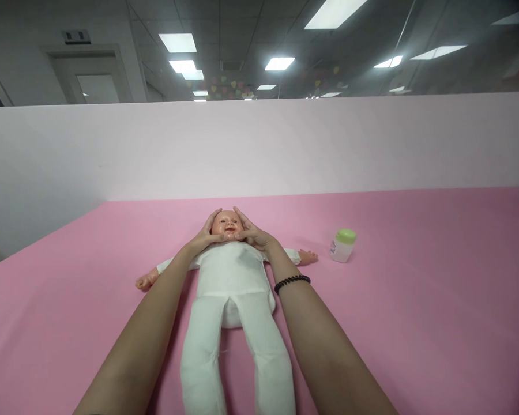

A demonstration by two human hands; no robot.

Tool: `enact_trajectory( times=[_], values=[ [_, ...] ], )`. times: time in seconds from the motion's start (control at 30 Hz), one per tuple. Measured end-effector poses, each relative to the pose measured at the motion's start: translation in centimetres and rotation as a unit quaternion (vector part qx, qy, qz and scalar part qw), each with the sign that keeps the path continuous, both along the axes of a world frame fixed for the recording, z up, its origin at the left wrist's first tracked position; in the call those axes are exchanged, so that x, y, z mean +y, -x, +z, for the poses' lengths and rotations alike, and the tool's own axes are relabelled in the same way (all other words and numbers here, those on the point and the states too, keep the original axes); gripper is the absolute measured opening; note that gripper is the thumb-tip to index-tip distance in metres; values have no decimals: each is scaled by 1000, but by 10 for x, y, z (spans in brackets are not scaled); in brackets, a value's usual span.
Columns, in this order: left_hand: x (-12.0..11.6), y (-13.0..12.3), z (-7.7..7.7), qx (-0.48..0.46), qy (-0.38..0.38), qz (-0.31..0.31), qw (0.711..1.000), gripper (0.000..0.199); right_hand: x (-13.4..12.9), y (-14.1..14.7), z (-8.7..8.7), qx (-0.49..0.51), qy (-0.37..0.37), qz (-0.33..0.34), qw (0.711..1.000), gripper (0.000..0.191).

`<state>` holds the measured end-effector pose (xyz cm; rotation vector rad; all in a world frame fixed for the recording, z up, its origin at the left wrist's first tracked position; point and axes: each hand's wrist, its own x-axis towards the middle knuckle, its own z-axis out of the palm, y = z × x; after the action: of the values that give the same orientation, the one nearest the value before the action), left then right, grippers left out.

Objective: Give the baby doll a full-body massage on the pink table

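Observation:
A baby doll [236,276] with a white cloth body lies on its back, its face up and its legs toward me. My left hand [206,231] cups one side of the doll's head [228,221], fingers along the side and thumb at the chin. On the other side my right hand [251,231] does the same, its thumb also by the chin. Both hands are closed around the head between them. The doll's arms spread out to either side, partly hidden behind my forearms. A black coiled band [292,281] circles my right wrist.
A small clear jar [342,249] with a green lid [346,236] stands right of the doll's hand. Pink covering [415,300] spreads under everything. A white partition [285,147] rises along the far edge, with a door [89,78] and lit ceiling panels beyond.

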<state>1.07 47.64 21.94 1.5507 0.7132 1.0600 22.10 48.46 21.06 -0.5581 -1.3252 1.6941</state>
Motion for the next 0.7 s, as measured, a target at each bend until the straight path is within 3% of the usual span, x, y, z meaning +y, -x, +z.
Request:
enact_trajectory(
  times=[0.47,0.7],
  values=[
    [-11,-5,5,19,-21,4,1000,105,-4,-1,2,-32,-21,6,999,126],
    [-3,-2,1,18,-26,-6,999,106,-1,0,1,-30,-20,8,999,125]
  ],
)
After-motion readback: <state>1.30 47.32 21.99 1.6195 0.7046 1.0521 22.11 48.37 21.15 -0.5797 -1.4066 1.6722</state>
